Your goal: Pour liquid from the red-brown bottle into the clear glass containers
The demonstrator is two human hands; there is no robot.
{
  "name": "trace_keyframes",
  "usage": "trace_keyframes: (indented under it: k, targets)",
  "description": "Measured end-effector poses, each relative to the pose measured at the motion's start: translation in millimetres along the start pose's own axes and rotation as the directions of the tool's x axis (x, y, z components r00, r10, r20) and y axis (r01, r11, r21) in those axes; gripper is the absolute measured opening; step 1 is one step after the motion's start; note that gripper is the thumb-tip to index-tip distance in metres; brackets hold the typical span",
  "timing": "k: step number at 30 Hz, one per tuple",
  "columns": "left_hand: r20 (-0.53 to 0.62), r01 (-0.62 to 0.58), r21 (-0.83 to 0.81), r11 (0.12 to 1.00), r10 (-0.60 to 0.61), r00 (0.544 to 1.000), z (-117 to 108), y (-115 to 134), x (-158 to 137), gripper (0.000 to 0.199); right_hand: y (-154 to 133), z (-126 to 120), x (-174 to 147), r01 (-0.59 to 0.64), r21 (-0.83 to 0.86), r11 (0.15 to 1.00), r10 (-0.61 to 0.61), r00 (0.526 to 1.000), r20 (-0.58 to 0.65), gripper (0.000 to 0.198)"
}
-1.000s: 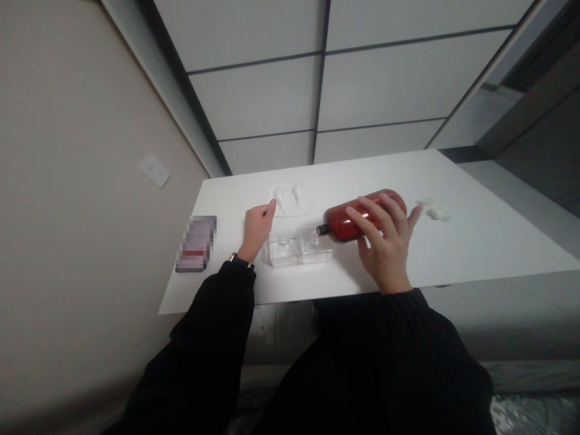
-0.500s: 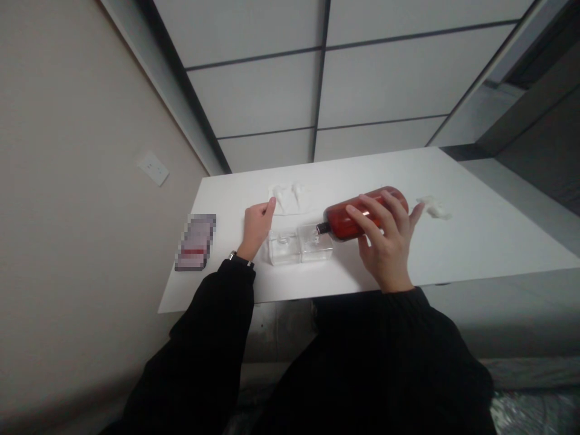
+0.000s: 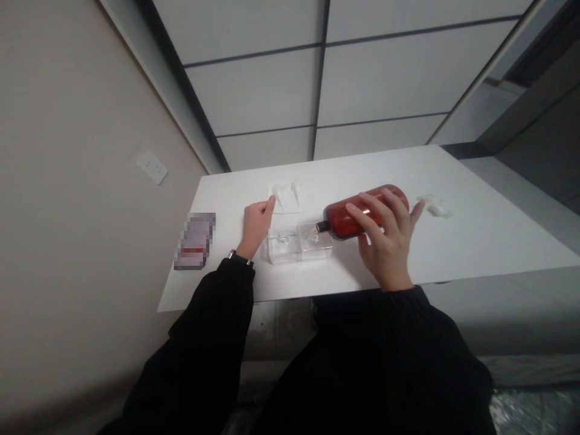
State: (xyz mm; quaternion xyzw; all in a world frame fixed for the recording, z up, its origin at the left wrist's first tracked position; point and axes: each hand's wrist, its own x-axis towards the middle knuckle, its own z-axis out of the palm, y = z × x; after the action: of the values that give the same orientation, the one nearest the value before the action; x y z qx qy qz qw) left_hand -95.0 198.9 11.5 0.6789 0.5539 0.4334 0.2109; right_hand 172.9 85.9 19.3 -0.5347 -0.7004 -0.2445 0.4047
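My right hand [image 3: 387, 248] is wrapped round a large reddish-brown bottle [image 3: 344, 216], tilted almost flat with its black neck pointing left. The bottle's mouth is over the right compartment of a clear two-part container [image 3: 284, 252], which stands on the white table [image 3: 480, 241]. My left hand [image 3: 257, 225] is closed in a fist just left of the container, thumb upward. A small dark spot shows at its fingers, but what they hold, if anything, is hidden. Behind the container, two small white pieces [image 3: 296, 192] lie on a thin white sheet [image 3: 290, 208].
A crumpled white tissue [image 3: 435, 205] lies right of the bottle. At the table's left edge is a blurred-out pinkish item [image 3: 196, 241]. A wall with a socket [image 3: 152, 167] rises on the left, and pale panelled doors [image 3: 267, 90] stand behind the table.
Both hands and the bottle hold almost the same place. The whole view has shifted very slightly.
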Motion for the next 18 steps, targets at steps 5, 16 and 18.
trace_keyframes:
  k: [5, 16, 18]
  targets:
    - [0.0, -0.006, -0.001, 1.0, 0.006, 1.0, 0.3, 0.2, 0.0, 0.056, -0.1, 0.8, -2.1, -0.063, 0.03, 0.998, 0.062, 0.998, 0.03, 0.081]
    - [-0.003, -0.018, 0.001, 1.0, 0.018, 1.0, 1.3, -2.8, 1.6, 0.056, 0.1, 0.6, -2.2, -0.058, 0.013, 0.998, 0.057, 0.998, 0.032, 0.076]
    - [-0.004, -0.022, -0.002, 1.0, 0.022, 1.0, 1.6, -3.7, 1.8, 0.056, 0.4, 1.1, -2.4, -0.043, 0.009, 0.999, 0.043, 0.999, 0.025, 0.072]
